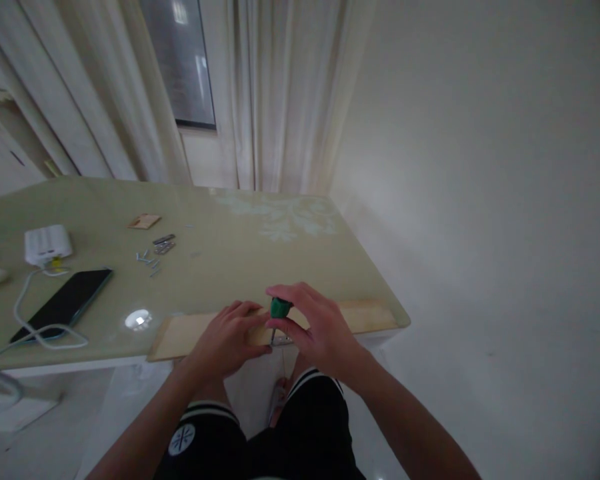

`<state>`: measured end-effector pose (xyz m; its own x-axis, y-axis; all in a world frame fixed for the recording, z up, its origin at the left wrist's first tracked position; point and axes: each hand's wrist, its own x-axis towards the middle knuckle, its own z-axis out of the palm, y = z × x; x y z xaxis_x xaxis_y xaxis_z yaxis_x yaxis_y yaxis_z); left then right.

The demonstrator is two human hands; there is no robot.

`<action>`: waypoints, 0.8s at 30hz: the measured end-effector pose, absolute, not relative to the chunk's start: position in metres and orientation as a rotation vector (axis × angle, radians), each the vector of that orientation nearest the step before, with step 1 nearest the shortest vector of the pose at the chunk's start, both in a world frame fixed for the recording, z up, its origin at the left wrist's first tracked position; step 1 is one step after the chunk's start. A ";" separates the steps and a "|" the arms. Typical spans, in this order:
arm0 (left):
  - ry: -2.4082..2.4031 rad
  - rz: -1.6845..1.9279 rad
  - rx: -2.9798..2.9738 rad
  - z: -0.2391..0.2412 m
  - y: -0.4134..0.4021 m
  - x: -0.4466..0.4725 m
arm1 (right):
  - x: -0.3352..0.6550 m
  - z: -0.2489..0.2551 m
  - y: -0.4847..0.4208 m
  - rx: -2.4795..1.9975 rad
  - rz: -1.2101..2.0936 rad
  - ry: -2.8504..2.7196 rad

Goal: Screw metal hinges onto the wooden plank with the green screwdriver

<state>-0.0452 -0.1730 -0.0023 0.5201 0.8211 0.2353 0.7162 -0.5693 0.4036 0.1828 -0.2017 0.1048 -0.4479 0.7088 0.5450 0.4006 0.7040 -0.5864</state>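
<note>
A short screwdriver (280, 307) with a green handle stands roughly upright, its handle between the thumb and fingers of my right hand (327, 333). Its thin shaft points down at a small metal plate (281, 341) on the front edge of a pale wooden board (367, 315). My left hand (230, 337) grips the board just left of the plate, fingers on top and thumb at the front edge, close to the screwdriver's tip. Whether a screw sits under the tip is too small to tell.
The board lies along the front edge of a glossy greenish table (230, 260). Further back lie loose screws (147, 258), metal plates (164, 245) and a small wooden piece (145, 221). At left are a phone (65, 303), a white cable (20, 300) and a white power block (47, 244).
</note>
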 end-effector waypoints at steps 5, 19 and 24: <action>1.291 0.594 2.517 -0.003 -0.173 -0.048 | 0.185 0.109 -0.192 -0.755 0.700 -2.139; 1.332 0.597 2.486 -0.008 -0.172 -0.046 | 0.190 0.108 -0.192 -0.709 0.665 -1.831; 1.365 0.525 2.512 -0.007 -0.171 -0.047 | 0.197 0.073 -0.176 -0.960 0.641 -1.272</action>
<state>-0.0472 -0.1707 -0.0073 0.5007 0.8425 0.1987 0.7582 -0.5377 0.3688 0.1972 -0.1763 0.0729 0.2116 0.8436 0.4935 0.1056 0.4823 -0.8696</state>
